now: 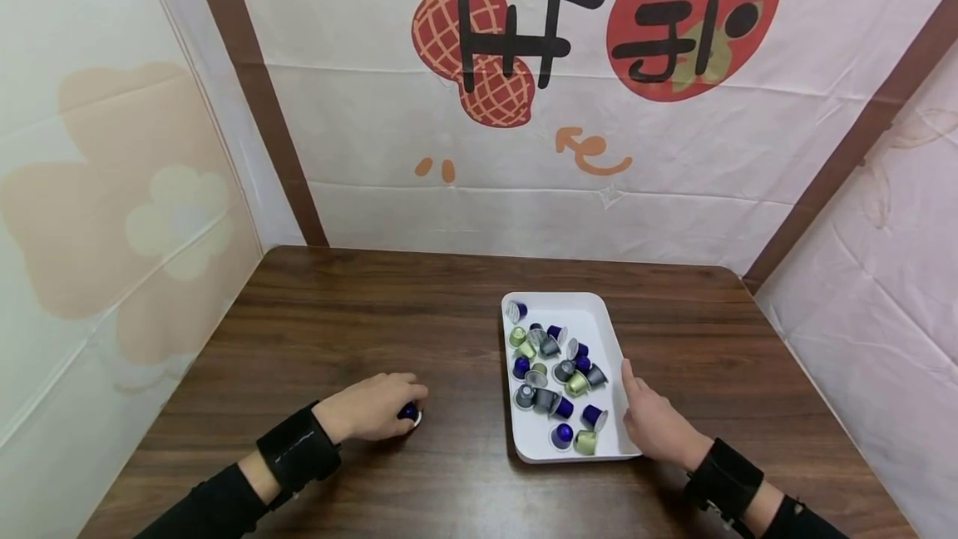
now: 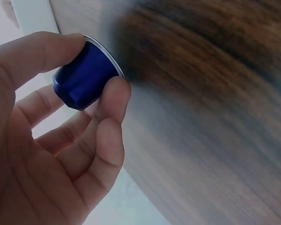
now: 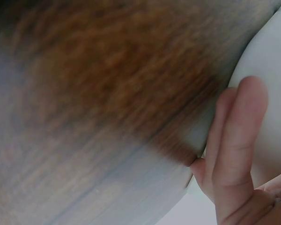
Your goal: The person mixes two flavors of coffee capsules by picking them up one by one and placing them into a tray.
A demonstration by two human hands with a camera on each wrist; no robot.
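My left hand (image 1: 374, 407) is low over the table, left of the tray. Its thumb and fingertips pinch a dark blue coffee capsule (image 2: 86, 75), whose silvery rim faces away from the palm in the left wrist view. At the right side of the white tray (image 1: 587, 318) is my right hand (image 1: 660, 424). Its straight fingers (image 3: 241, 126) lie against the tray's side in the right wrist view. Blue, green and grey coffee capsules lie jumbled in the tray, including a green one (image 1: 585, 442) and a blue one (image 1: 562, 436) near its front edge.
The wooden table (image 1: 374, 298) carries the tray right of its middle. Behind it hangs a printed cloth (image 1: 359, 106), with more cloth hanging at the left and right sides.
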